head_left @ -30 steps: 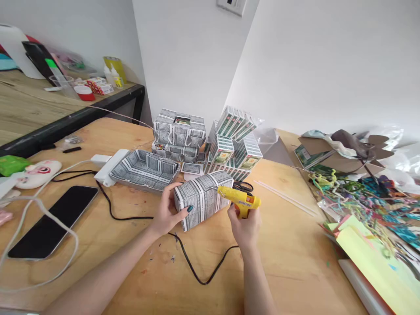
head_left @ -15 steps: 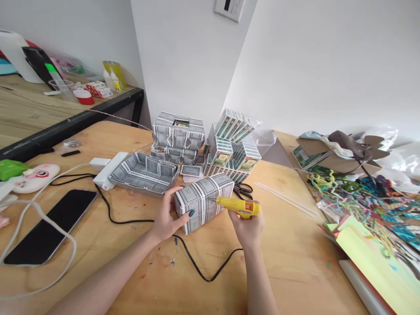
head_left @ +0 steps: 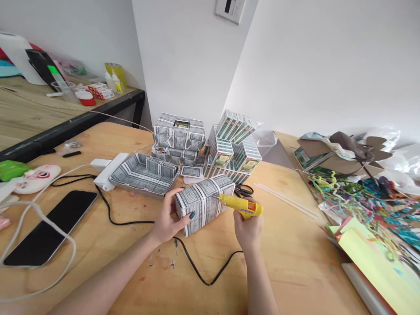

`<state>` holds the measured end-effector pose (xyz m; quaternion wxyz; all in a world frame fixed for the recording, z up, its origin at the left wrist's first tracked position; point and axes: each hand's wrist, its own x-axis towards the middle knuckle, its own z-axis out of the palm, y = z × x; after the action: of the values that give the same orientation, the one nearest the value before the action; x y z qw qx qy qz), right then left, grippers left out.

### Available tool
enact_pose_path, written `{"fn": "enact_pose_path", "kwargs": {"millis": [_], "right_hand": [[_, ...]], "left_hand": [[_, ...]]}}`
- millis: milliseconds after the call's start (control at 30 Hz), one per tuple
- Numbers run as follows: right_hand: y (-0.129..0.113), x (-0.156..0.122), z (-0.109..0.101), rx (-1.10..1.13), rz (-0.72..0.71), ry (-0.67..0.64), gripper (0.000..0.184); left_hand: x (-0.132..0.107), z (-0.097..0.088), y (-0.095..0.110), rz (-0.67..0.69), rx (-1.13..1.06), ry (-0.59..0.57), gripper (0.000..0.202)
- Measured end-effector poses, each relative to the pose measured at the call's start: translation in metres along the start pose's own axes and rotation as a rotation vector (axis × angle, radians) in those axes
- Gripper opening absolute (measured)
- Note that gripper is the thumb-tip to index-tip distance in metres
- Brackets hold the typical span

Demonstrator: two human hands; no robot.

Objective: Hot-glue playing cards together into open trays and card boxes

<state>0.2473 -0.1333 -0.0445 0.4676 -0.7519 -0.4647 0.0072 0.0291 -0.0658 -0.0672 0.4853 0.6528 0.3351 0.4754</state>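
My left hand [head_left: 169, 218] wraps round the near left end of a rectangular box made of patterned playing cards [head_left: 205, 202], which stands on the wooden table [head_left: 288, 258]. My right hand [head_left: 248, 227] grips a yellow hot glue gun [head_left: 241, 206]. Its nozzle points left and touches the box's right side near the top edge. The gun's black cord [head_left: 197, 269] loops across the table in front of me.
An open card-made tray [head_left: 144, 173] lies behind the box, with stacked card boxes [head_left: 179, 136] and card packs [head_left: 234, 148] further back. Scissors [head_left: 244, 190] and glue sticks [head_left: 285, 199] lie right of them. A phone [head_left: 49, 227] and white cable [head_left: 42, 218] lie left; colourful craft scraps [head_left: 364, 205] crowd the right.
The glue gun's nozzle has moved a little along the box's right side. My left hand has kept its hold on the box.
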Motion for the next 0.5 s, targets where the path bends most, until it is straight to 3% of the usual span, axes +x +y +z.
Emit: {"fn": "enact_pose_path", "kwargs": {"millis": [233, 500], "right_hand": [[0.0028, 0.0010, -0.0018, -0.063, 0.020, 0.032, 0.027], [0.0060, -0.0021, 0.0039, -0.109, 0.021, 0.145, 0.038]], "left_hand": [[-0.0015, -0.0007, 0.0011, 0.001, 0.015, -0.010, 0.058], [-0.0022, 0.0000, -0.0011, -0.004, 0.022, -0.008, 0.059]]}}
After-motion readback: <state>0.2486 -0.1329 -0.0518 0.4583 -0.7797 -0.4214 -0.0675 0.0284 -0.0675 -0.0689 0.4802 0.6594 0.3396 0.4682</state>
